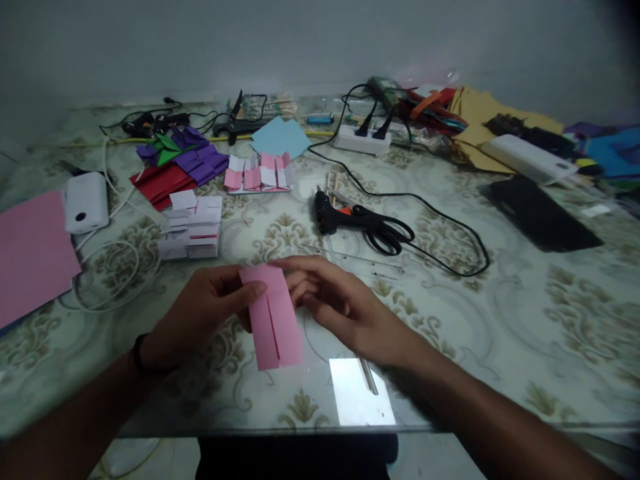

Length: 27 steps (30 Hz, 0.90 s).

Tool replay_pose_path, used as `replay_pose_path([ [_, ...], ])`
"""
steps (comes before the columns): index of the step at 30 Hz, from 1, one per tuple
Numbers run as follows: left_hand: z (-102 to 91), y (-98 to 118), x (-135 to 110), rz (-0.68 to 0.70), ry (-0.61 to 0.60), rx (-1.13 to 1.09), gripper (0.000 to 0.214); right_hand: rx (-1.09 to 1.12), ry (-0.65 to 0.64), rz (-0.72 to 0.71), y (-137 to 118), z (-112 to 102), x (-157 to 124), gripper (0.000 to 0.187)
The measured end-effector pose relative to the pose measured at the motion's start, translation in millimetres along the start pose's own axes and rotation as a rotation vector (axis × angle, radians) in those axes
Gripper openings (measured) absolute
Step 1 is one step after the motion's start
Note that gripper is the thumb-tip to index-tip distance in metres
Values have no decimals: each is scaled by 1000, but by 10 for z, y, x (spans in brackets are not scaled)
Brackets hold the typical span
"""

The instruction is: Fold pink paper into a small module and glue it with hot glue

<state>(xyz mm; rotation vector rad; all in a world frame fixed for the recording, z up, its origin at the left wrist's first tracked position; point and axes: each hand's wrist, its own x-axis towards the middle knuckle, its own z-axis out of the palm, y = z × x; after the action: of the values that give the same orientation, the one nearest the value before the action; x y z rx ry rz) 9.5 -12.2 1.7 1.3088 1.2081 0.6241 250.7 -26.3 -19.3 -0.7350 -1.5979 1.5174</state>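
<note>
A folded pink paper strip [274,323] with a lengthwise seam down its middle is held just above the glass-topped table [500,333]. My left hand [205,313] pinches its upper left edge between thumb and fingers. My right hand [335,300] grips the upper right edge, its fingers curled behind the paper. Both hands meet at the top of the strip.
A black glue gun [330,213] and black scissors [387,233] lie behind the hands. Folded white [193,230], pink-and-white [260,175], red [160,183] and purple [197,157] paper pieces sit at the left back. A pink sheet [30,257], white power bank [86,202], power strip [363,140] and cables surround them.
</note>
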Motion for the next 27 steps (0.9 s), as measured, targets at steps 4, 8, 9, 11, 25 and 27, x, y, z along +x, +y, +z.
replay_pose_path([
  [4, -12, 3, 3, -3, 14, -64, 31, -275, -118, -136, -28, -55, 31, 44],
  [8, 26, 15, -15, -25, -42, -54, 27, -336, -234, -210, 50, -28, 46, 36],
  [9, 28, 19, -18, -20, -42, -57, 26, -343, -264, -205, 71, -27, 41, 35],
  [11, 18, 24, -18, -8, -48, -78, 26, -376, -318, -188, 103, -35, 26, 35],
  [25, -6, -40, 7, -20, -87, -98, 20, -444, -347, -200, 85, -63, 14, 39],
  [27, -2, -30, 6, -20, -96, -83, 20, -476, -339, -194, 70, -72, 19, 38],
])
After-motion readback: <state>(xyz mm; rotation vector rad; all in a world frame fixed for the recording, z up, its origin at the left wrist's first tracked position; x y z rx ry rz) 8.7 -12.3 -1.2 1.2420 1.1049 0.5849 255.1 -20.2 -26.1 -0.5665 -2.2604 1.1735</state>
